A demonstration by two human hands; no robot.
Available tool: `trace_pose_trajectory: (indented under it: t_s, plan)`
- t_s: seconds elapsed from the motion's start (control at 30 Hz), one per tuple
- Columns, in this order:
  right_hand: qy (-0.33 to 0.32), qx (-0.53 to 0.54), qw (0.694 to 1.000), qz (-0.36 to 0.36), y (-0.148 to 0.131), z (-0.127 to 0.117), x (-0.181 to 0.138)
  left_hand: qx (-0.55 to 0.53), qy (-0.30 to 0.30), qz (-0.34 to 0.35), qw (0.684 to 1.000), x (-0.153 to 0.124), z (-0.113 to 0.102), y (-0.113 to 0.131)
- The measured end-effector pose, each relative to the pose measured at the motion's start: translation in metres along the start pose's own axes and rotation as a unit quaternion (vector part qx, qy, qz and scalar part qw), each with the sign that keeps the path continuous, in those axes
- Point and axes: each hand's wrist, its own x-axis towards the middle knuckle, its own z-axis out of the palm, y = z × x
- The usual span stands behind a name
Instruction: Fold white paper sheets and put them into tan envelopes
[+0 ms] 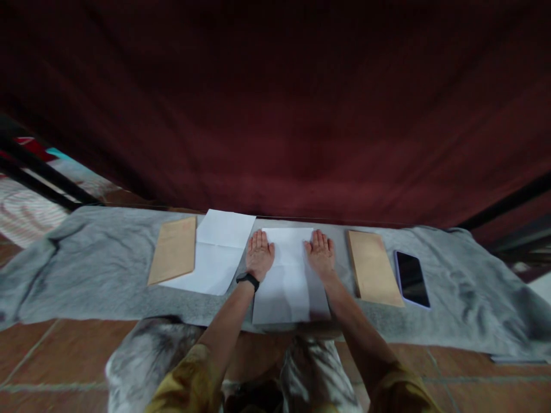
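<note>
A white sheet of paper (pixel 286 287) with faint crease lines lies in front of me on the grey cloth. Flat on its left edge rests my left hand (pixel 260 255), a dark band round the wrist, fingers pointing away from me. My right hand (pixel 321 252) lies palm down along the sheet's right edge, thumb held apart from the fingers. Neither hand grips anything. Left of them is another creased white sheet (pixel 215 258), partly under a brown envelope (pixel 174 249). To the right of my right hand lies a stack of brown envelopes (pixel 375 268).
A grey blanket (pixel 103 269) covers the long, narrow surface. At the right, a phone (pixel 412 278) in a light purple case lies beside the envelopes. A dark red curtain (pixel 293 126) hangs just behind the far edge. Tiled floor (pixel 77 350) shows below.
</note>
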Motion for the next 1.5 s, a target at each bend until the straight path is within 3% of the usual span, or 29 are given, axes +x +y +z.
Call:
trace_pose_trajectory:
  t_s: [0.17,0.3,0.4,0.63,0.9,1.13,1.27,1.5]
  plan:
    - [-0.014,-0.029,0.999,0.010,-0.012,-0.014,-0.014,0.000,0.021,0.040,0.999,-0.024,-0.010,0.020]
    - [-0.076,-0.012,0.994,-0.080,-0.036,-0.020,-0.039,-0.027,-0.001,0.128,0.991,-0.047,-0.005,0.048]
    - [-0.099,-0.014,0.988,-0.113,-0.041,-0.023,-0.055,-0.032,-0.015,0.149,0.988,-0.057,-0.001,0.054]
    - [-0.049,-0.045,0.994,-0.089,-0.014,-0.035,-0.073,-0.014,0.019,0.122,0.992,-0.078,-0.008,0.026]
    - [-0.016,-0.078,0.993,-0.082,0.011,-0.052,-0.115,-0.008,0.045,0.102,0.994,-0.139,-0.022,-0.013]
    - [-0.029,-0.067,0.993,-0.097,0.022,-0.072,-0.151,-0.008,0.010,0.225,0.974,-0.194,-0.042,-0.034]
    - [-0.044,-0.039,0.995,-0.084,0.024,-0.079,-0.160,-0.031,-0.031,0.250,0.967,-0.197,-0.056,-0.041]
    - [-0.051,0.043,0.995,-0.079,0.025,-0.086,-0.168,-0.106,-0.105,0.233,0.961,-0.178,-0.077,-0.042]
